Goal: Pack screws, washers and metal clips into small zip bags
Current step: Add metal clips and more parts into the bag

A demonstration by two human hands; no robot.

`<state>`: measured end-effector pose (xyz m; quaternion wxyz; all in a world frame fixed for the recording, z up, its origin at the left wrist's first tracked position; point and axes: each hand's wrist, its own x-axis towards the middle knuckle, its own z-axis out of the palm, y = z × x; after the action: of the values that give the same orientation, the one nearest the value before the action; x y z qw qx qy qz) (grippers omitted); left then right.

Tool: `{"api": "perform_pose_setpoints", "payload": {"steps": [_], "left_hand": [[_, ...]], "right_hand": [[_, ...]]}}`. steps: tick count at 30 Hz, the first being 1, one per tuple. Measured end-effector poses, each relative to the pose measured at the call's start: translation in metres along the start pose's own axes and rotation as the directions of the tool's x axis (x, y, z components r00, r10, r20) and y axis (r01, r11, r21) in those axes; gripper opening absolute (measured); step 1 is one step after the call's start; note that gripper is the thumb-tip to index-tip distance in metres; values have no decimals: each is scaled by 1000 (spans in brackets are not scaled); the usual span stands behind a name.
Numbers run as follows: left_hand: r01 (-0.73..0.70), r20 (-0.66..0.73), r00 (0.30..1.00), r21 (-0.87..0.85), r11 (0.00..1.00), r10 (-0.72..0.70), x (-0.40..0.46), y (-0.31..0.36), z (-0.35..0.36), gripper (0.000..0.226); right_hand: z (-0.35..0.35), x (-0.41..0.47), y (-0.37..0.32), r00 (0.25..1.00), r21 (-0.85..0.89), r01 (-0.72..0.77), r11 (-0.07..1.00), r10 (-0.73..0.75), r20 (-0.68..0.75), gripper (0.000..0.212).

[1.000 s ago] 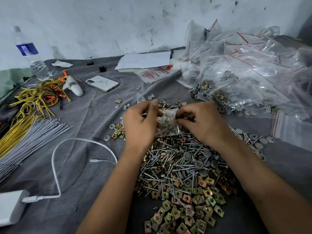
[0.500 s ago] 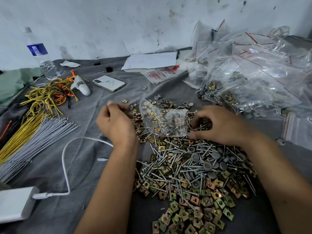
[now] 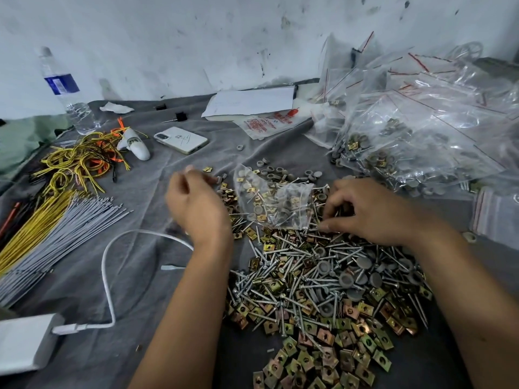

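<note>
The small clear filled zip bag (image 3: 276,204) now lies released; the right hand (image 3: 373,213) pinches silver screws (image 3: 323,228), the blurred left hand (image 3: 196,203) unreadable.

Two bare forearms, left hand (image 3: 196,203), right hand (image 3: 373,211), no sleeves.

Grey cloth (image 3: 146,276) over whole work surface, wrinkled. Centre: loose heap of screws (image 3: 297,265), grey washers (image 3: 362,276), brass-coloured clips (image 3: 331,357); small zip bag (image 3: 275,203) lying at heap's far edge. Far right: pile of filled bags (image 3: 415,141); flat empty bags (image 3: 494,217) at right edge. Far side: paper (image 3: 252,103), phone (image 3: 181,140), water bottle (image 3: 67,94). Left: yellow wires (image 3: 75,167), grey ties (image 3: 56,237). Near left: white charger (image 3: 25,343) with cable (image 3: 112,276).
</note>
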<state>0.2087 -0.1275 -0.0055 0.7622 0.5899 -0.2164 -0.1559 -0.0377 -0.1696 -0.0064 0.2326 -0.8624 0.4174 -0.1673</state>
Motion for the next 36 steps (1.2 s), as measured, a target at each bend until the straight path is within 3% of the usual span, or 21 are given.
{"api": "perform_pose_setpoints", "payload": {"steps": [2,4,5,7,9,14,17,24,27,30,36], "left_hand": [[-167,266,955,126,978,129,-21,-1,5,25],[-390,520,823,227,892,228,-42,-1,10,26],[-528,611,742,278,803,276,-51,-2,12,29],[-733,728,603,346,585,325,-61,-4,16,37],[-774,766,563,358,522,309,-61,-7,17,36],[-572,686,688,313,758,236,-52,-11,16,17],[-489,656,733,326,809,179,-52,-10,17,21],[-367,566,813,320,873,134,-47,-6,17,20],[-284,522,848,308,908,88,-43,-4,16,20],[-209,493,869,282,936,46,-41,-3,15,20],[-182,482,875,244,952,44,-41,-2,15,20]], "right_hand": [[0,1,-1,994,36,5,999,-1,-112,31],[-1,1,-2,980,92,9,996,10,-199,36],[-2,0,-2,972,122,11,992,18,-233,36],[-2,-1,-1,961,151,5,989,37,-275,24],[-2,-1,1,953,159,-13,987,61,-298,7],[-1,0,-5,963,271,32,962,43,-265,15],[5,2,-15,951,368,96,925,24,-309,15],[13,4,-20,896,278,122,953,15,-444,19],[6,3,-12,893,83,61,995,-17,-449,13],[9,5,-8,974,-210,-87,974,39,-222,15],[12,8,-11,985,-260,-80,962,37,-166,9]]}}
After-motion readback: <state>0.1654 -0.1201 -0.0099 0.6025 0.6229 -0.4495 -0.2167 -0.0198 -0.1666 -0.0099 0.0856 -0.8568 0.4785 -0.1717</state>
